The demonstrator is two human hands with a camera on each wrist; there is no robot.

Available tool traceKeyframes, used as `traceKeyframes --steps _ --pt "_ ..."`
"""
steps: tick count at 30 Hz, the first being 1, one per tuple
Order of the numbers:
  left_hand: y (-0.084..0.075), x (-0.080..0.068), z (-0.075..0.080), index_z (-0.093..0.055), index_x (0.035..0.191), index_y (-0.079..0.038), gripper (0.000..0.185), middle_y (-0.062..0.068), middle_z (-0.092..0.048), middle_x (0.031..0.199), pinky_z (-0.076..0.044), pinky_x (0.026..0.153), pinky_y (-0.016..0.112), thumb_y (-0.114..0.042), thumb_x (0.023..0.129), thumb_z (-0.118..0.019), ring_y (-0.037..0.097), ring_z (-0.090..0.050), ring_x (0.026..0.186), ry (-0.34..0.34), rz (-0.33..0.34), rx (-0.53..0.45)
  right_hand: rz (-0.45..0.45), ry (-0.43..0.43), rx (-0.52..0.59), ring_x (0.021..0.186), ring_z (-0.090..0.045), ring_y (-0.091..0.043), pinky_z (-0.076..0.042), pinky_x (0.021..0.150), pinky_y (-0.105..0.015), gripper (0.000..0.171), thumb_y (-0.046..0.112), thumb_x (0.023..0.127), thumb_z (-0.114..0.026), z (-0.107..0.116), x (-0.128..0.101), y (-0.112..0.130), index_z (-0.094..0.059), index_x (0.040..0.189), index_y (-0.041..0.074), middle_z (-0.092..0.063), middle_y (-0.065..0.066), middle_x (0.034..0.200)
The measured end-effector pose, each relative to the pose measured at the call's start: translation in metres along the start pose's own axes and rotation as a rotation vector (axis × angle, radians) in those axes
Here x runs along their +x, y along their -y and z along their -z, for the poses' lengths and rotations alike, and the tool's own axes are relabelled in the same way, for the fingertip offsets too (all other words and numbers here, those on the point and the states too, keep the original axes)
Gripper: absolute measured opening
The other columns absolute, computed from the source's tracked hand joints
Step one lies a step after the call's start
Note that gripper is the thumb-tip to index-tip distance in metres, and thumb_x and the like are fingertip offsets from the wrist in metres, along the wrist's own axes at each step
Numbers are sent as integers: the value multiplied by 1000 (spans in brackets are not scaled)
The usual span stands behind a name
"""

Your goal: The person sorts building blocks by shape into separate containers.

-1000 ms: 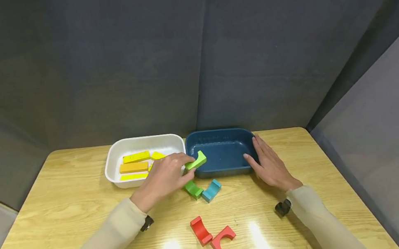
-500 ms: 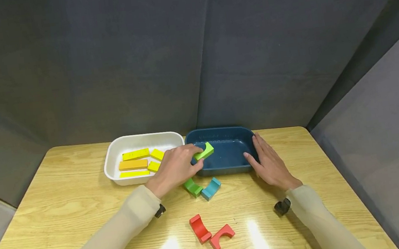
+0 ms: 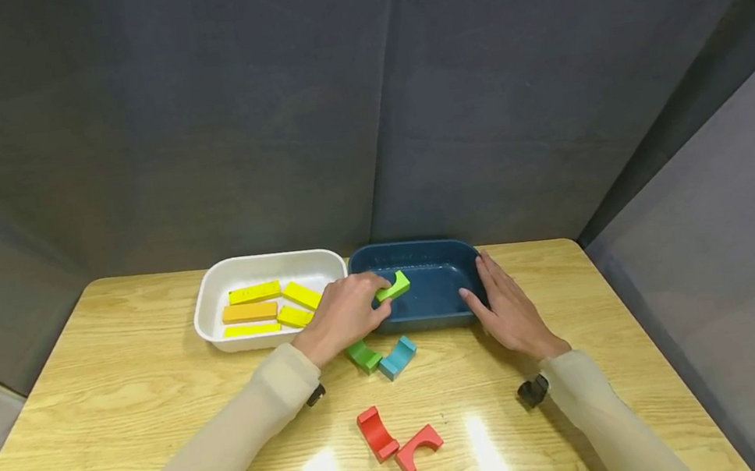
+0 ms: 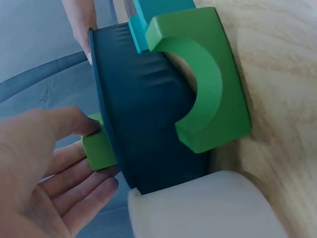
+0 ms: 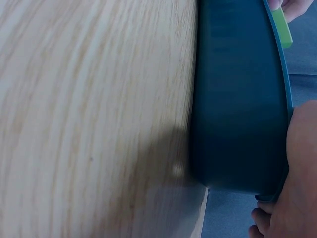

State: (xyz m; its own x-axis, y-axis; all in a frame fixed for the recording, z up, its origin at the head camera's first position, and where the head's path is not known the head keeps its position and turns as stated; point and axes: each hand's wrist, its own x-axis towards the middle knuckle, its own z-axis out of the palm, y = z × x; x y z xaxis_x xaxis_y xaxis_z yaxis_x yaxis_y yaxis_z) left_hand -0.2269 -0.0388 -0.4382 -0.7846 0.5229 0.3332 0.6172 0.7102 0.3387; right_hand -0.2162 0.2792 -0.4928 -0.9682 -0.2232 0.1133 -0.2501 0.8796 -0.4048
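Thumb and fingers of the left hand [image 3: 347, 311] pinch a light green arched block [image 3: 394, 287] over the dark blue tray [image 3: 436, 287]. The block lies between thumb tip and fingertips, its notched end jutting past them to the right. From the left wrist it shows partly above the tray's rim and partly behind it. The right hand [image 3: 510, 312] rests on the tray's right end, fingers straight along the side, thumb over the front rim.

Just left of the blue tray stands a white tray [image 3: 242, 345] with 4 yellow blocks [image 3: 254, 292] and 1 orange block [image 3: 249, 312] visible in it. On the table [image 3: 121, 393], in front of the trays, a darker green arched block [image 3: 364, 357] lies just beside a blue arched block [image 3: 398, 358]. Nearer the person are 2 red arched blocks [image 3: 377, 434], close together.
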Motion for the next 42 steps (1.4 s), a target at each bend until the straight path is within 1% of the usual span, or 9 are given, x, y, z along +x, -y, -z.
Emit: traceKeyframes --steps 4,7,12,16,19,22,27,35,42 --pt "2 1 -4 -81 122 -5 28 9 -79 117 -56 57 28 -18 96 -80 21 -72 78 5 -4 -11 -7 9 3 165 -9 -39 -13 131 -62 84 55 114 -40 1 0 1 -9 171 1 -1 -13 181" --pt "2 1 -5 -80 122 -5 28 10 -79 117 -56 57 28 -17 96 -80 21 -72 77 6 -6 -10 -7 8 3 165 -9 -40 -14 131 -62 84 55 114 -40 1 -1 2 -9 171 1 -2 -14 181" --pt "3 1 -6 -80 123 -5 29 9 -79 119 -58 60 30 -19 97 -79 22 -74 80 20 8 1 -8 5 0 165 -11 -41 -15 131 -63 84 55 114 -40 1 -1 3 -10 171 1 -5 -17 180" --pt "4 -1 -7 -80 124 -6 30 9 -78 122 -60 62 32 -21 98 -78 22 -75 83 27 21 19 -9 7 1 165 -10 -40 -14 131 -62 84 55 114 -40 0 -1 3 -10 171 1 -3 -16 180" --pt "5 -4 -7 -77 129 -7 35 9 -76 129 -62 63 33 -26 100 -76 23 -77 87 21 24 48 -5 7 1 165 -10 -40 -15 131 -62 84 55 114 -40 0 -1 4 -10 171 1 -3 -14 180" --pt "6 -8 -7 -75 134 -9 40 9 -73 137 -65 70 37 -31 101 -73 25 -78 100 3 24 68 -4 7 0 165 -10 -40 -15 131 -62 84 55 114 -41 0 -1 3 -10 171 1 -3 -14 180" --pt "7 -13 -1 -74 136 -9 41 11 -71 140 -66 82 41 -31 102 -70 27 -74 118 -12 26 46 -7 3 -6 165 -11 -40 -14 131 -62 84 54 114 -41 1 0 2 -10 171 0 -2 -14 180" --pt "8 -24 5 -73 137 -10 40 10 -72 139 -64 93 42 -31 103 -71 27 -71 125 -14 26 41 -5 1 -3 165 -10 -40 -14 131 -62 84 54 114 -41 0 -1 1 -10 171 0 -2 -15 180" --pt "7 -33 11 -72 138 -10 41 10 -71 139 -63 95 43 -28 101 -75 29 -69 127 -34 4 31 -8 1 -3 165 -11 -40 -14 131 -62 84 54 114 -40 0 0 1 -10 171 1 -2 -14 180"
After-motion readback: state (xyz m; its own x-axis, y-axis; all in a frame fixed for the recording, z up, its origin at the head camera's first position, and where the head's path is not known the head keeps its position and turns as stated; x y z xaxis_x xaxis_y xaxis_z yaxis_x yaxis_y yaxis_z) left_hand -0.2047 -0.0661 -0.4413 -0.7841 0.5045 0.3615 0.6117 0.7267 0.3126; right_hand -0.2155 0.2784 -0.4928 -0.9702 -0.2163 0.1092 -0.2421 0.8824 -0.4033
